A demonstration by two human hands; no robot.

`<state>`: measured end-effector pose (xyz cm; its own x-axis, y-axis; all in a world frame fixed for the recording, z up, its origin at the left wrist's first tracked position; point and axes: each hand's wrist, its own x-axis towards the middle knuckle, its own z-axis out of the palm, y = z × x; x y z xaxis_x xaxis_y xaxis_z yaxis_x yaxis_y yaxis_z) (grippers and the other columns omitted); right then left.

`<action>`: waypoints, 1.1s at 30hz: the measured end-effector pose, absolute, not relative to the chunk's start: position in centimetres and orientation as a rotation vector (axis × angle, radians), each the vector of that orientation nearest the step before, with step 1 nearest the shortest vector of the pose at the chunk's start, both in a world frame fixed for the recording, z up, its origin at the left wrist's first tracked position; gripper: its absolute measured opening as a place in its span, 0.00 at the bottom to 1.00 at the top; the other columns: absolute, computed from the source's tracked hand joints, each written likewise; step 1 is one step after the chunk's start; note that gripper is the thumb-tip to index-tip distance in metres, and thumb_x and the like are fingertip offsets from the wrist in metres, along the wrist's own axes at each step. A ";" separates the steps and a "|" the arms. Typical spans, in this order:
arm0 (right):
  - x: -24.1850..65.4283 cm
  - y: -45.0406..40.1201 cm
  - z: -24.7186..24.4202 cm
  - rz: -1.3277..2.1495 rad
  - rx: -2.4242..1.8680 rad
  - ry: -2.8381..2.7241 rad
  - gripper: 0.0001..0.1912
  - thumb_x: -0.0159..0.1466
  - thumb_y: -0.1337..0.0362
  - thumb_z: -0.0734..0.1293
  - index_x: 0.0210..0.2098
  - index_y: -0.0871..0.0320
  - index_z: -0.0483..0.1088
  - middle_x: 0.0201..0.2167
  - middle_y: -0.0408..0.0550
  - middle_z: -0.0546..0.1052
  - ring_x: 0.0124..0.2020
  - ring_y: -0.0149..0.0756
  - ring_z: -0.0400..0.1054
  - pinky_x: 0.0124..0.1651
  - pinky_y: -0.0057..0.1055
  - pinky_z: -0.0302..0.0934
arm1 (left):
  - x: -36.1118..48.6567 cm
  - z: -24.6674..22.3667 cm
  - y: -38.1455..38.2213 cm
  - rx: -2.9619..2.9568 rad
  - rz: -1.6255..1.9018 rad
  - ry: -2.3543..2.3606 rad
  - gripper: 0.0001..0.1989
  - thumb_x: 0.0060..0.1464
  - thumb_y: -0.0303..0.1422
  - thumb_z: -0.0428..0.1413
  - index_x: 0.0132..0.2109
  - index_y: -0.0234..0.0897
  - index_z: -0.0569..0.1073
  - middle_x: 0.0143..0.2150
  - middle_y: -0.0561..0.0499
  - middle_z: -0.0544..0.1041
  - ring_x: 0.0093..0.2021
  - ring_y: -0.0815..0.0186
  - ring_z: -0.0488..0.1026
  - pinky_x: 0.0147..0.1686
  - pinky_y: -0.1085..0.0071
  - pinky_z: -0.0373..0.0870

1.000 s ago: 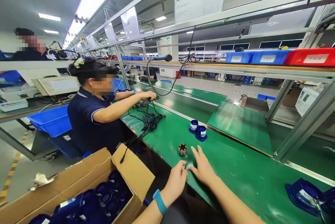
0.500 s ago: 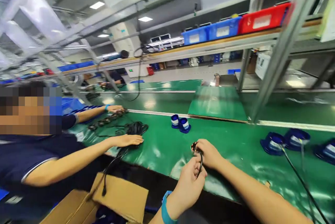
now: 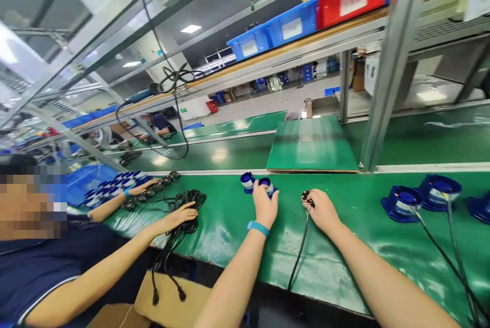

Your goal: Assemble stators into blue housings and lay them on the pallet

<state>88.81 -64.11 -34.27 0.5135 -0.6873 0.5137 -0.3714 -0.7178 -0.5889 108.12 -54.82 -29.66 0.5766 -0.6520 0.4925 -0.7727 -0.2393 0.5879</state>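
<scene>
On the green work surface stand two small blue cup-shaped housings with white labels. My left hand (image 3: 265, 206) has its fingers and thumb around the right one (image 3: 265, 183), covering part of it; the other blue housing (image 3: 247, 182) stands just to its left. My right hand (image 3: 322, 211) pinches a small black and copper-coloured part (image 3: 307, 197) above the surface. From that part a black cable (image 3: 299, 251) hangs down over the table's front edge. My fingers hide some of the small part.
Blue housings with cables (image 3: 404, 203) stand at the right. At the left a co-worker's hand (image 3: 179, 217) rests on a pile of black cables (image 3: 191, 199). An open cardboard box (image 3: 172, 297) sits below the table edge. A metal post (image 3: 394, 62) rises at the back right.
My left hand has let go of the cable and moved left and away from me to the right one of the two housings. My right hand still holds the small part, with the cable hanging.
</scene>
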 end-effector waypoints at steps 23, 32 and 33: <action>90.9 -59.2 -31.1 -1.588 -2.364 0.447 0.26 0.68 0.63 0.68 0.64 0.54 0.62 0.56 0.57 0.73 0.55 0.49 0.70 0.57 0.48 0.66 | 104.6 -34.5 -53.6 1.470 -0.086 -1.410 0.36 0.51 0.31 0.60 0.65 0.40 0.59 0.61 0.41 0.67 0.62 0.53 0.65 0.63 0.48 0.64; 91.0 -59.1 -31.3 -1.540 -2.481 0.508 0.16 0.70 0.59 0.65 0.55 0.56 0.69 0.54 0.57 0.74 0.53 0.50 0.71 0.53 0.45 0.62 | 104.6 -34.7 -53.6 1.401 -0.072 -1.399 0.32 0.51 0.33 0.61 0.62 0.36 0.62 0.56 0.40 0.71 0.56 0.56 0.70 0.58 0.53 0.72; 90.9 -59.0 -31.2 -1.537 -2.498 0.527 0.15 0.70 0.58 0.65 0.54 0.56 0.69 0.53 0.57 0.75 0.52 0.50 0.71 0.52 0.45 0.62 | 104.6 -34.7 -53.6 1.404 -0.074 -1.400 0.33 0.51 0.34 0.61 0.62 0.35 0.62 0.56 0.40 0.71 0.55 0.56 0.71 0.57 0.53 0.72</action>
